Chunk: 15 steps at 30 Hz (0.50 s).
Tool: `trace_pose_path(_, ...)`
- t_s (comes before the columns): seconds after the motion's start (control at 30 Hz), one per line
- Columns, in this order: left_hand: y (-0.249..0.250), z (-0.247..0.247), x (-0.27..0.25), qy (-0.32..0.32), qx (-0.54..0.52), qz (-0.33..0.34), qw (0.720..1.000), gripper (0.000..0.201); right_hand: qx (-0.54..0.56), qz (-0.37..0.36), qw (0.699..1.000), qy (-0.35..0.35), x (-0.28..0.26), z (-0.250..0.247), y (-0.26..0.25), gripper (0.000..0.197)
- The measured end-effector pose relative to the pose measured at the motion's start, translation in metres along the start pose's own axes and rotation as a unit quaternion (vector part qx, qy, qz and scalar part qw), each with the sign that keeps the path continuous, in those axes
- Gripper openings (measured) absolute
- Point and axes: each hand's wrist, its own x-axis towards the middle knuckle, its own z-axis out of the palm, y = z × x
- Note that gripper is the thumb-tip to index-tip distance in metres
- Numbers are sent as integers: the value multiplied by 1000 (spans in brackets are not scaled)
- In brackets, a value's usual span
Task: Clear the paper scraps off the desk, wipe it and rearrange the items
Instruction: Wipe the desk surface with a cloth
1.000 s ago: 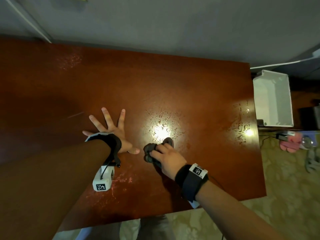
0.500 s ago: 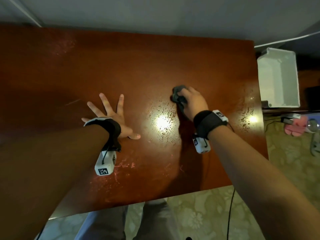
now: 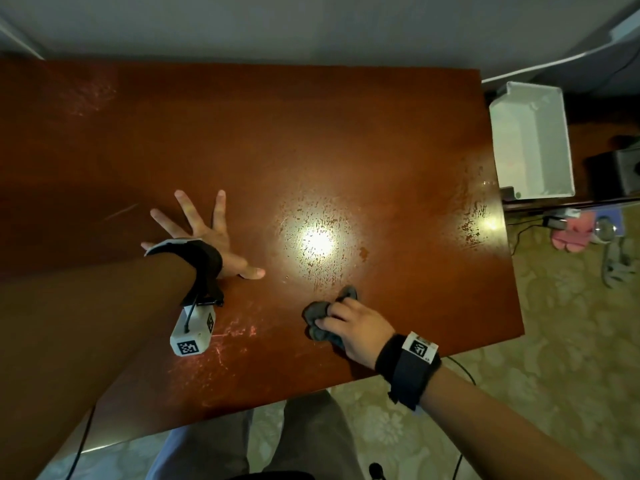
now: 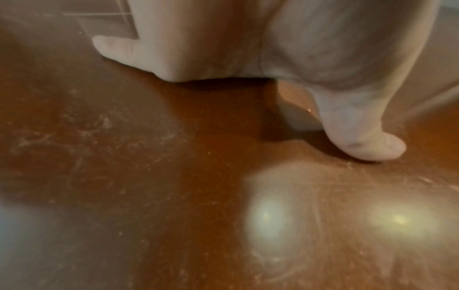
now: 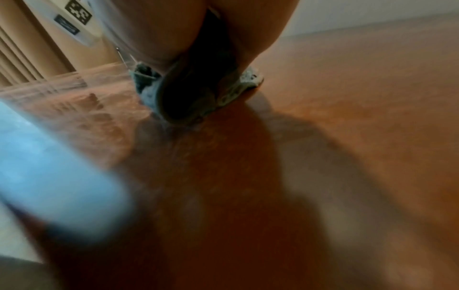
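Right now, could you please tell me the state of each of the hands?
Left hand: open, fingers spread flat on the desk.
Right hand: closed, gripping the grey cloth against the desk.

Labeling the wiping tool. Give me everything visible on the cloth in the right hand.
The cloth is a small dark grey rag, soft fabric by its look, crumpled into a wad. The right hand grips it from above, fingers curled over it, folds bulging past them. It lies pressed on the desk near the front edge, right of centre. The right wrist view shows bunched folds under the palm; blur hides finer detail.
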Motion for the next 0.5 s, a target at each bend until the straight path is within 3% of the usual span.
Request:
trace_pose_path(0.07,1,1,0,3,-2,2,1000,155,-7,15,1000,-5,14,-15,14,56)
trace_pose_path(0.23,1,2,1,10,1,-2,1000,156,34,154,984,78,77,-74,63,31)
trace_pose_path(0.33,3,1,1,10,10,-10,1000,156,78,223,965,115,113,-105,94,32)
trace_pose_path(0.5,4,0,-3,6,20,-9,1000,153,79,238,960,127,119,-107,101,37)
